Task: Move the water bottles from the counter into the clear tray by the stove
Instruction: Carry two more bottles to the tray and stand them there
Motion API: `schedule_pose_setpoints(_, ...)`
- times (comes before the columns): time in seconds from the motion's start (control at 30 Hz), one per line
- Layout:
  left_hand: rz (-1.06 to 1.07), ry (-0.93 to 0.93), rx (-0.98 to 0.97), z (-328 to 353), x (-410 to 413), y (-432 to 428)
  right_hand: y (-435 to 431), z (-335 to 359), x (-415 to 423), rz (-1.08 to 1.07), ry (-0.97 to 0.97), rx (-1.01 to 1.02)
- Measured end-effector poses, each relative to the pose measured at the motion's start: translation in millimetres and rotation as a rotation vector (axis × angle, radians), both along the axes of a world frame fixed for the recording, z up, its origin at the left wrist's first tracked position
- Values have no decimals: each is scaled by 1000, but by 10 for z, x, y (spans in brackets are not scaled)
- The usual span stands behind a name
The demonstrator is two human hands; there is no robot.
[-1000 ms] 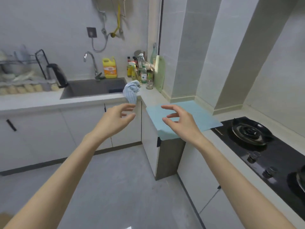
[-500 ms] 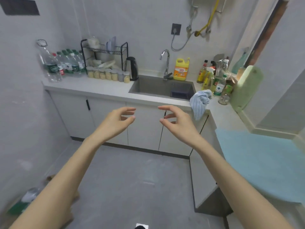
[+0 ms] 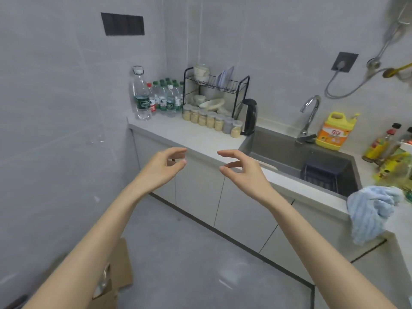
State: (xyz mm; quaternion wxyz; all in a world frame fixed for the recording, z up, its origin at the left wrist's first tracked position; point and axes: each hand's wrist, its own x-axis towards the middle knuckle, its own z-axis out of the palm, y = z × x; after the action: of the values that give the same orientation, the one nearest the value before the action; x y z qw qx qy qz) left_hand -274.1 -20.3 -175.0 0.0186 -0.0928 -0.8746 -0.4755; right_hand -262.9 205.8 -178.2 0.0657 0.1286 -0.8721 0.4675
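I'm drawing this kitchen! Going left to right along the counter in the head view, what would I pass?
big water bottle, small water bottles, dish rack, kettle, tap, yellow detergent jug, blue cloth

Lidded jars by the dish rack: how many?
7 small clear lidded jars, one row on the white counter before the black wire dish rack, from the green-capped water bottles to the black electric kettle. None looks hidden.

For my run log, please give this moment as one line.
left hand: empty, fingers loosely curled | right hand: empty, fingers loosely curled | bottles: on counter, beside rack | tray: not in view
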Motion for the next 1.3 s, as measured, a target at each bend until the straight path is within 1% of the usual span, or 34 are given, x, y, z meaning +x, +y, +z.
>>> schedule_pose_setpoints(0.23, 106, 40, -18, -119, -1172, -511, -575, -110, -1334, 85, 1, -15)
schedule_pose_setpoints(0.4, 107, 45, -14, -97, -2136, -917, -994, -92, -2331, 105, 3, -17)
schedule_pose_setpoints(0.6, 91, 7, 0, -114, -3271, -1247, -1353, -29, -3459, 95, -1, -33)
schedule_pose_setpoints(0.93, 116, -56, 38, -321, -4852, -1499, -1720, -97, -5189, 94, 23, 48)
schedule_pose_setpoints(1.1, 158, -69, 25, -450, -5688, -1590, -1816, -230, -6248, 85, 39, 35)
schedule_pose_setpoints(1.3, 201, -120, 52, -464, -6572, -1680, -1929, -386, -7445, 90, 14, 112)
